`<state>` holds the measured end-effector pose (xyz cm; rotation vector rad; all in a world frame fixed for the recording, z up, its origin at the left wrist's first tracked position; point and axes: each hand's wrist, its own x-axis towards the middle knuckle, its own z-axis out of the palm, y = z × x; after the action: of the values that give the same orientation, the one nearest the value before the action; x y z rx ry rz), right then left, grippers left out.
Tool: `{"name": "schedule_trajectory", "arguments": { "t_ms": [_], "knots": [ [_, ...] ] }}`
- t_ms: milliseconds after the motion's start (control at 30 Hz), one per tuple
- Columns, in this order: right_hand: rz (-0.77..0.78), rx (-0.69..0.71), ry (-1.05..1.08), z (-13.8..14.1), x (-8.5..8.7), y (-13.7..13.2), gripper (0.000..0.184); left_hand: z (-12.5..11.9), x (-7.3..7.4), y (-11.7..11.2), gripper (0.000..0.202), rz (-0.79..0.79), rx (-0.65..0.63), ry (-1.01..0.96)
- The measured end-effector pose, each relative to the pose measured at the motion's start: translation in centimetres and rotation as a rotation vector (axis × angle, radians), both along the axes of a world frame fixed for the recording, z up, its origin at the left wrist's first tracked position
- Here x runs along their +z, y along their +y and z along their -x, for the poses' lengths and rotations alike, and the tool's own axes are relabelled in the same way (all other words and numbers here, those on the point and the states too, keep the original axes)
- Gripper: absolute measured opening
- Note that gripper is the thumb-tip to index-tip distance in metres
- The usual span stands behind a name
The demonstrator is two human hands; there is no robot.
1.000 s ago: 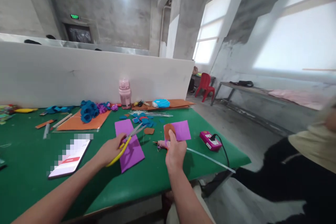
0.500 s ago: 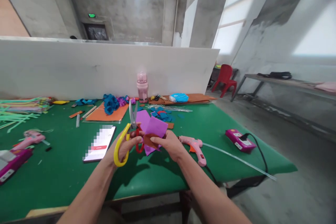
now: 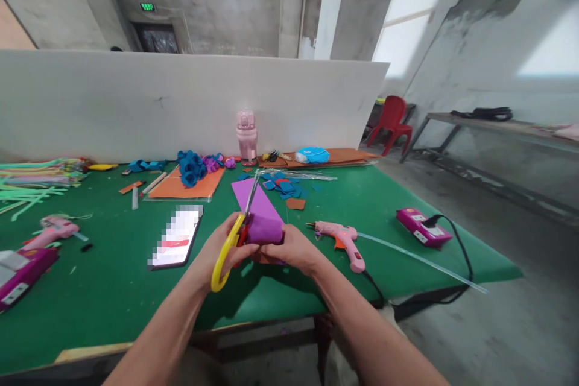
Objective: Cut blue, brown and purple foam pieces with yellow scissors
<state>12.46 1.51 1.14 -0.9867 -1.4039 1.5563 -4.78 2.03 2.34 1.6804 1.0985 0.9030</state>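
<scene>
My left hand (image 3: 228,244) is closed, with scissors (image 3: 222,259) hooked on it. Their yellow and red handles sit at the fingers, and the nearly closed blades point away from me. My right hand (image 3: 301,250) pinches a purple felt sheet (image 3: 266,220), folded over at its near end. Both thumbs meet below that fold, where the left fingers also touch the felt. A brown piece (image 3: 263,259) shows partly under the hands; the rest of it is hidden.
Right of my hands lies a pink glue gun (image 3: 339,235) with a long glue stick, its cord near a purple power strip (image 3: 424,229). A phone (image 3: 176,238) lies left. Behind are blue scraps (image 3: 287,187), a brown scrap (image 3: 295,204) and a pink bottle (image 3: 246,139).
The purple felt, earlier showing as several overlapping faces, now lies as one long strip folded at the near end. The brown piece has slipped lower under the hands. The scissor blades have swung rightward.
</scene>
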Motion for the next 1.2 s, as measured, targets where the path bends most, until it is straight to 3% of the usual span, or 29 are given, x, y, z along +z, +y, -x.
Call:
{"name": "schedule_trajectory", "arguments": {
  "t_ms": [133,233,367,467,567,767,1000,1200],
  "knots": [
    [-0.087,-0.017,-0.071,-0.8,-0.2,0.1,0.005,-0.3,-0.4,0.2,0.039,-0.032,0.02,-0.025],
    [-0.099,-0.038,-0.084,-1.3,-0.3,0.2,0.006,-0.9,-0.8,0.3,0.041,0.0,0.042,-0.179],
    [-0.038,-0.12,0.149,-1.1,-0.3,0.6,0.025,-2.1,-0.8,0.3,0.042,0.175,0.126,-0.465],
    [0.124,-0.285,0.426,-0.7,-0.3,0.8,0.045,-2.9,-0.5,0.4,0.042,0.239,0.32,-0.676],
    [0.206,-0.304,0.587,0.0,-0.5,0.7,0.056,-3.5,-0.3,0.5,0.045,0.285,0.471,-0.789],
    [0.003,-0.401,0.449,2.3,-1.6,0.0,0.031,-4.6,-0.6,0.2,0.042,0.245,0.516,-0.809],
    [0.147,-0.465,0.532,2.5,-2.0,0.3,0.032,-5.6,-1.0,-0.3,0.034,0.148,0.385,-0.766],
    [0.205,-0.481,0.595,2.2,-2.1,0.4,0.034,-5.5,-1.6,-0.3,0.037,0.093,0.414,-0.67]
  ]
}}
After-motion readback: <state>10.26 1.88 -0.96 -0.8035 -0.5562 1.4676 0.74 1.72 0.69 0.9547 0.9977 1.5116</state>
